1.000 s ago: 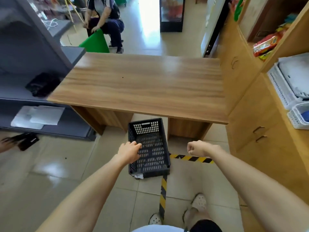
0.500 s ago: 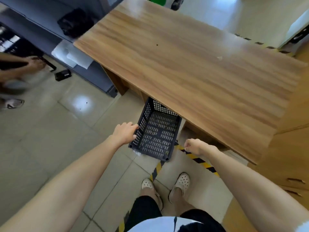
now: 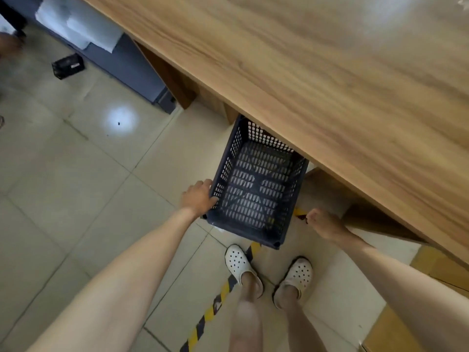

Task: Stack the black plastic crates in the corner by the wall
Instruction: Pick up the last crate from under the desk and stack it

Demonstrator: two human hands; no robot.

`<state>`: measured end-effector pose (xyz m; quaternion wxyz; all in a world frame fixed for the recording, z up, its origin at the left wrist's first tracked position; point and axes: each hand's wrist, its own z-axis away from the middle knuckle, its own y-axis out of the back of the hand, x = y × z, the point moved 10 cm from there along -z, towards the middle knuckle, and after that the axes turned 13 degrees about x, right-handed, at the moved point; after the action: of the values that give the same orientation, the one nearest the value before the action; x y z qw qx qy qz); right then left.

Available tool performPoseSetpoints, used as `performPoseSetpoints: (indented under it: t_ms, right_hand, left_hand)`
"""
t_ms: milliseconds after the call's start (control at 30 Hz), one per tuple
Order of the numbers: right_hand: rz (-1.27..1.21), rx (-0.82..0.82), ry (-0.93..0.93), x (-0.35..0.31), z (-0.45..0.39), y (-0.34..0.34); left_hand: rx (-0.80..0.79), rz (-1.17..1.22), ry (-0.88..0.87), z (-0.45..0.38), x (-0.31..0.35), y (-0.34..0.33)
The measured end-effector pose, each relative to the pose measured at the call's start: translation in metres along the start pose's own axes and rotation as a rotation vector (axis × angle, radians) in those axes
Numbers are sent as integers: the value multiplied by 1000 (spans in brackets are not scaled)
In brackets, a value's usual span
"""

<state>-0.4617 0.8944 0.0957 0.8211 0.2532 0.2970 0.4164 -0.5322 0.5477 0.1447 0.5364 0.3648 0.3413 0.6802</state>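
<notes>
The black crate (image 3: 256, 189) sits on the floor, half under the bench (image 3: 330, 80), its nine-o'clock rim gripped by the left hand (image 3: 199, 198), likely for dragging clear, while the right hand (image 3: 323, 223) hovers at four o'clock, fingers curled on nothing.

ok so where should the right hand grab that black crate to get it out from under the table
The right long rim of the black crate, near its front corner, coming from the crate's right side. The left hand already grips the opposite rim, so this likely balances the lift. The far end sits under the wooden table, so only the near part is free. The right hand is curled beside that wall, holding nothing.
</notes>
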Motion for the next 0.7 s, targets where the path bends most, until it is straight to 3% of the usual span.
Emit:
performPoseSetpoints:
  t_ms: [133,433,633,700]
  right_hand:
    - [-123,49,-149,21,-61,-33]
    - [-141,28,-318,49,-150,-99]
    - [-267,106,-371,47,-192,-115]
    - [-278,126,-388,48,-196,-118]
  left_hand:
    - [-2,210,126,-49,-23,-55]
    - [-9,345,229,-142,-55,-168]
    - [-101,779,430,-167,-62,-218]
    - [-43,855,463,-168,-65,-218]
